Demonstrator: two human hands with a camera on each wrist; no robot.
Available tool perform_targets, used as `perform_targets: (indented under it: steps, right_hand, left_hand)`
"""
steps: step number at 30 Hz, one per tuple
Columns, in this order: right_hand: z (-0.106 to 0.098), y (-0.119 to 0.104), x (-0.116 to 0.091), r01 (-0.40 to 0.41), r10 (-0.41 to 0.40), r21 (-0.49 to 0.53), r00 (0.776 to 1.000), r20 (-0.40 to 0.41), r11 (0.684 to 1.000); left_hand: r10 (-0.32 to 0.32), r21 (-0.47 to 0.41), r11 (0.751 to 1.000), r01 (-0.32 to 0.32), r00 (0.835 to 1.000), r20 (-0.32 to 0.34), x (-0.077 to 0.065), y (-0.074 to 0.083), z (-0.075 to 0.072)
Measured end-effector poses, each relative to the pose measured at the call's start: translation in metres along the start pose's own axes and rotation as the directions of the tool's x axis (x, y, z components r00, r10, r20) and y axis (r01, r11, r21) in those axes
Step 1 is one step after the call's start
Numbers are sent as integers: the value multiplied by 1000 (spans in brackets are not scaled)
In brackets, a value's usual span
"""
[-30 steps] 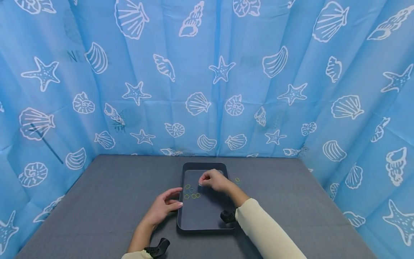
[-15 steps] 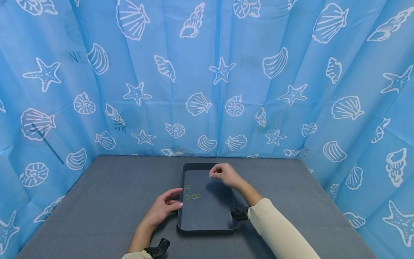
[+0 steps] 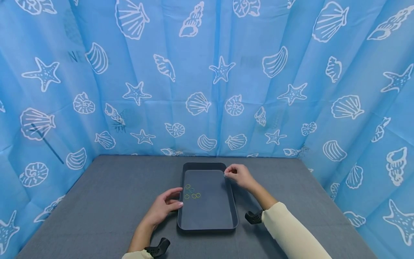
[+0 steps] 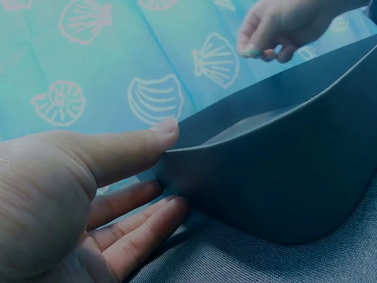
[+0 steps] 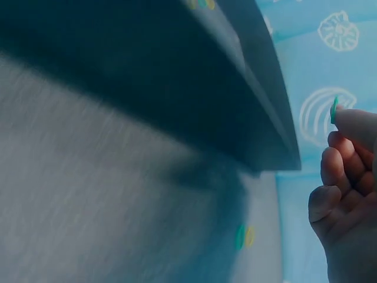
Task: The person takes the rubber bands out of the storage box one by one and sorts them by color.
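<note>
A dark grey rectangular tray [image 3: 210,219] lies on the table, with several thin yellow and green rings [image 3: 196,196] near its left wall. My left hand [image 3: 163,205] rests against that wall. In the left wrist view, the thumb [image 4: 132,150] touches the rim while the fingers [image 4: 147,233] lie along the outside, nearly straight. Over the tray's far right rim is my right hand [image 3: 240,176], pinching a small green ring [image 5: 335,111] between thumb and index finger. The other fingers of that hand are curled in.
Outside the tray, a green ring [image 5: 240,236] and a yellow ring [image 5: 250,236] lie on the grey table; the right hand hides them in the head view. A blue seashell-print curtain [image 3: 207,72] hangs behind the table and along both sides.
My right hand has lifted from inside the tray and moved right to the far right rim, carrying the green ring. My left hand stays at the left wall; the tray has not moved.
</note>
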State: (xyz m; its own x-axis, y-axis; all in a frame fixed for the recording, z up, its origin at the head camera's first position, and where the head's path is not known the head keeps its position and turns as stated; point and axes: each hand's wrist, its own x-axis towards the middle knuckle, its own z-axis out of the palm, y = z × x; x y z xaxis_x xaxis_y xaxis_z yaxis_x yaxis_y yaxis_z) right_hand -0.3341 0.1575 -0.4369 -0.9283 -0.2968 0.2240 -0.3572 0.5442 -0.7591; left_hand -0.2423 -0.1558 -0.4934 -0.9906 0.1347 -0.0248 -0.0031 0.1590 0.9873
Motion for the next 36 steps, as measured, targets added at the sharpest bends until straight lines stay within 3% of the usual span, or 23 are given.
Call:
perform_targets:
  steps: [14,22,36]
  right_hand:
    - [-16,40,-21,-75,70,-60,994,-85,995]
    - [-18,51,-27,-84,69,-129,990,-122,988]
    - [-15,61,-29,-175,137,-242,977,-164,955]
  left_hand:
    - [-15,5,1000,15,1000,4,0,1,1]
    - [-4,10,1000,4,1000,-1,0,0,1]
    - [0,0,1000,0,1000,19,-1,2,-1]
